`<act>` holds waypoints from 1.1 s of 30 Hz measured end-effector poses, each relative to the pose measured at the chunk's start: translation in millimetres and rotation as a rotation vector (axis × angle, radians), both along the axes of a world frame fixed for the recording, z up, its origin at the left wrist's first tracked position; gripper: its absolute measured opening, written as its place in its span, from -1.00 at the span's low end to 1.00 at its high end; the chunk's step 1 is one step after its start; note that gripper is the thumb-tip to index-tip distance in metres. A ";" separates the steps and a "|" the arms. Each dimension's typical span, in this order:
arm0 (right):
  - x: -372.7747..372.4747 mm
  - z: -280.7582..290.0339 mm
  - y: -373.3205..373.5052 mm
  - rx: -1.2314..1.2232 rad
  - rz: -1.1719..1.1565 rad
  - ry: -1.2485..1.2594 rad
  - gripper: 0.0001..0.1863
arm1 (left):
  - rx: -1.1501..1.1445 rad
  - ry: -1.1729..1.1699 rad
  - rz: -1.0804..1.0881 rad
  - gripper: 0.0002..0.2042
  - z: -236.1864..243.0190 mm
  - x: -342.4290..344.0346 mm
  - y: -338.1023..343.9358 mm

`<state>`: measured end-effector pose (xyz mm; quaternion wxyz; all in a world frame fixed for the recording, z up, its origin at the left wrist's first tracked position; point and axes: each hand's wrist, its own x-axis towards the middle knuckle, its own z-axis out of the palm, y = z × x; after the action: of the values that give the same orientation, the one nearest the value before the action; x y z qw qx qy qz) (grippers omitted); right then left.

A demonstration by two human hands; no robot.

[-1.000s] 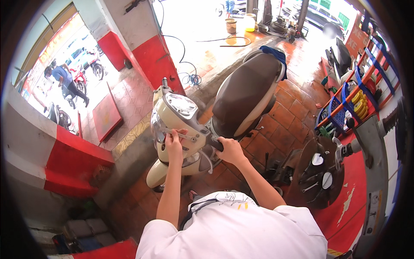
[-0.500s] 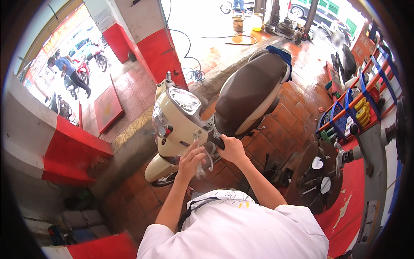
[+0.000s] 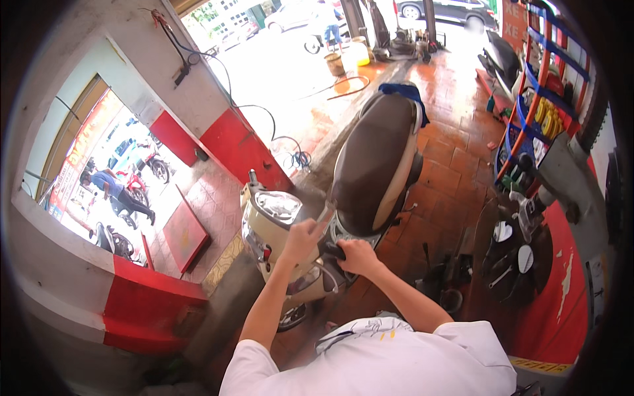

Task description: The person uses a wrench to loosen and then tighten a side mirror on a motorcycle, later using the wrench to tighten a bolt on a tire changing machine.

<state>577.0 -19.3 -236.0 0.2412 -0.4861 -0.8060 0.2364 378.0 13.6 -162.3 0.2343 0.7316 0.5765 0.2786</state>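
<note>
In the head view a cream scooter [image 3: 264, 221] with a long brown seat [image 3: 373, 158] stands in front of me. My left hand [image 3: 302, 239] is closed on a light-coloured metal tool [image 3: 325, 215], probably a spanner, raised over the scooter's front cover; its exact shape is blurred. My right hand [image 3: 356, 257] grips the black handlebar grip [image 3: 333, 249], with a lever below it. A blue cloth [image 3: 406, 92] lies over the seat's far end.
A striped pillar [image 3: 231, 145] and low wall [image 3: 152, 303] flank the left. A parts tray [image 3: 495, 264] with mirrors, a grey machine [image 3: 564, 178] and an orange rack [image 3: 535, 105] stand right. Outside, a person [image 3: 115, 191] bends among motorbikes; buckets [image 3: 335, 64] are farther back.
My left hand moved from the scooter's front, down, then up and rightward with the tool. My right hand stayed on the grip. The view has shifted, with the scene appearing lower.
</note>
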 end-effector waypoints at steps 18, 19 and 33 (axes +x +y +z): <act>-75.8 35.4 -6.0 0.219 0.060 0.422 -0.75 | 0.080 -1.096 0.391 -0.85 -77.8 -65.4 -104.0; -76.6 35.3 -5.6 0.217 0.054 0.425 -0.75 | 0.075 -1.126 0.396 -0.80 -79.3 -60.6 -111.3; -63.2 19.4 -6.9 0.260 0.208 0.458 -0.34 | 0.473 0.291 -0.170 -0.77 12.9 -15.9 -113.0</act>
<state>513.8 -26.2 -216.6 0.4518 -0.2999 -0.7995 0.2583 362.1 -99.5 -149.5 -0.0057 0.8439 0.4597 0.2766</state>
